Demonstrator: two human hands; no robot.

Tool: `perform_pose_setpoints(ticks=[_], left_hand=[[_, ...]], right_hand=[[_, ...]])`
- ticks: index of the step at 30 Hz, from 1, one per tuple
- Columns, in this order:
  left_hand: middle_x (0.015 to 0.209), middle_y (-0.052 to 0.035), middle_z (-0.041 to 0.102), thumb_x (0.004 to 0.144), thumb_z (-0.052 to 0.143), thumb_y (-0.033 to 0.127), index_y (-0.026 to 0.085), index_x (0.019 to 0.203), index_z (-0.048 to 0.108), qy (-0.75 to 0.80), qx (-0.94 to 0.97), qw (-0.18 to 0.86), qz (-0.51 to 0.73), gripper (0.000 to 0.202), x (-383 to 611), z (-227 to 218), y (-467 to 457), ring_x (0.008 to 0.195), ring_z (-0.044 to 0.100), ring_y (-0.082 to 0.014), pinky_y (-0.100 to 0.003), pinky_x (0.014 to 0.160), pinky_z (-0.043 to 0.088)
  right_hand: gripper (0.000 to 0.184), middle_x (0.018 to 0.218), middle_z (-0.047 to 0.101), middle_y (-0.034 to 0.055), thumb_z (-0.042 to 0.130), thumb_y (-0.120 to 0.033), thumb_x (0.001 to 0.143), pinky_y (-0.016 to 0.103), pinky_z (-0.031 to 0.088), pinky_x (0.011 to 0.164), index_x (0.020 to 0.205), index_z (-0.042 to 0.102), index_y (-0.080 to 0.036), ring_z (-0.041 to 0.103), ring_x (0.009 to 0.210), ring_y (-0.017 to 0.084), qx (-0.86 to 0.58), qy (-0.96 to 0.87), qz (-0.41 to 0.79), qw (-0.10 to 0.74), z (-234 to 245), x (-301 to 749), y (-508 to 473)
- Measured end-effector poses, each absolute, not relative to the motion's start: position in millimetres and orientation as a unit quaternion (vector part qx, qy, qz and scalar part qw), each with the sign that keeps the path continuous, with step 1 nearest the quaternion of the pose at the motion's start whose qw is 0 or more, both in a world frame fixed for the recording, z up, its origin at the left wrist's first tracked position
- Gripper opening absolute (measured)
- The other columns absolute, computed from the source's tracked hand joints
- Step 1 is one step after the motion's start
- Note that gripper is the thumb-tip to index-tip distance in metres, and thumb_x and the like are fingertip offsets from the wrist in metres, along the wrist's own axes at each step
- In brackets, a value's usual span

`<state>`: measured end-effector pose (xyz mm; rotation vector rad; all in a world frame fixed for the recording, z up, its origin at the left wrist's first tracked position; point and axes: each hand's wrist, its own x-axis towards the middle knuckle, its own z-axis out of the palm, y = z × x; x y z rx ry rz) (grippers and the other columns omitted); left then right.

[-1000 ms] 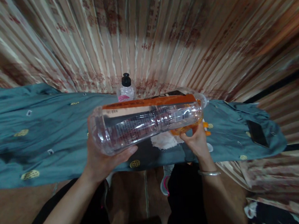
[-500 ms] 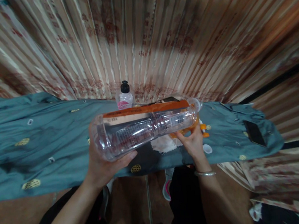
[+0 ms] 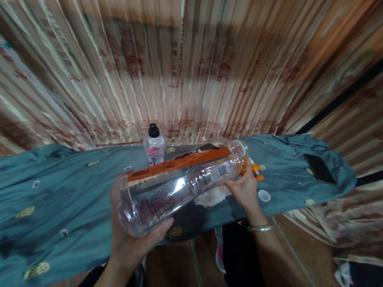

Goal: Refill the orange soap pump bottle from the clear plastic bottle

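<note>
A large clear plastic bottle (image 3: 169, 190) with an orange-and-black label lies tilted across the view, its uncapped mouth to the upper right. My left hand (image 3: 133, 244) is closed round its base, thumb along the near side. Near the neck, my right hand (image 3: 245, 190) has its fingers curled behind the bottle, partly hidden; they appear to grip it. Just beyond that hand an orange object (image 3: 257, 172) shows, mostly covered, its kind unclear. A small white cap (image 3: 264, 195) lies close to my right wrist. Under the bottle is a crumpled whitish tissue-like piece (image 3: 212, 198).
A small clear bottle with a black top and pink label (image 3: 155, 147) stands at the back of the narrow table with its teal cloth (image 3: 74, 195). A dark phone (image 3: 320, 168) lies at the right end. Pleated curtains (image 3: 171, 73) hang right behind the table.
The bottle and both hands sit lower and slightly left in view, and the bottle slants more, with its mouth end higher. The table has shifted down too as the camera view moved.
</note>
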<state>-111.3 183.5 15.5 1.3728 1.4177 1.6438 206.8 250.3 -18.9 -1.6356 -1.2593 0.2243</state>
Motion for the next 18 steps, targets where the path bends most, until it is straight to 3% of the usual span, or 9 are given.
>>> perform_pose_setpoints(ticks=[3, 7, 13, 18], left_hand=[[0.157, -0.0061, 0.070, 0.070, 0.103, 0.053, 0.041, 0.149, 0.068, 0.519, 0.517, 0.270, 0.626, 0.088, -105, 27, 182, 0.152, 0.066, -0.0473, -0.071, 0.131, 0.056], [0.152, -0.0106, 0.074, 0.062, 0.105, 0.053, 0.035, 0.151, 0.065, 0.516, 0.522, 0.275, 0.621, 0.099, -105, 33, 181, 0.139, 0.075, -0.0480, -0.070, 0.120, 0.065], [0.143, -0.0116, 0.077, 0.063, 0.105, 0.045, 0.030, 0.150, 0.062, 0.531, 0.517, 0.296, 0.602, 0.099, -103, 40, 177, 0.132, 0.079, -0.0428, -0.062, 0.113, 0.070], [0.156, -0.0137, 0.070, 0.064, 0.104, 0.052, 0.029, 0.144, 0.068, 0.529, 0.518, 0.243, 0.627, 0.090, -102, 36, 176, 0.148, 0.071, -0.0444, -0.064, 0.127, 0.060]], right_hand=[[0.080, 0.120, 0.087, 0.0179, 0.087, -0.059, 0.068, 0.055, 0.069, 0.096, 0.135, 0.068, -0.019, 0.084, 0.108, 0.041, -0.690, -0.512, 0.082, 0.505, -21, 206, 253], [0.069, 0.105, 0.089, 0.0132, 0.083, -0.058, 0.069, 0.051, 0.070, 0.089, 0.127, 0.070, -0.021, 0.085, 0.096, 0.039, -0.695, -0.506, 0.063, 0.507, -22, 203, 254], [0.070, 0.101, 0.088, 0.0144, 0.083, -0.059, 0.067, 0.052, 0.070, 0.087, 0.125, 0.072, -0.020, 0.085, 0.094, 0.041, -0.708, -0.498, 0.063, 0.498, -17, 201, 254], [0.070, 0.100, 0.087, 0.0161, 0.080, -0.057, 0.066, 0.056, 0.070, 0.086, 0.124, 0.071, -0.019, 0.084, 0.093, 0.043, -0.718, -0.493, 0.066, 0.487, -16, 202, 252]])
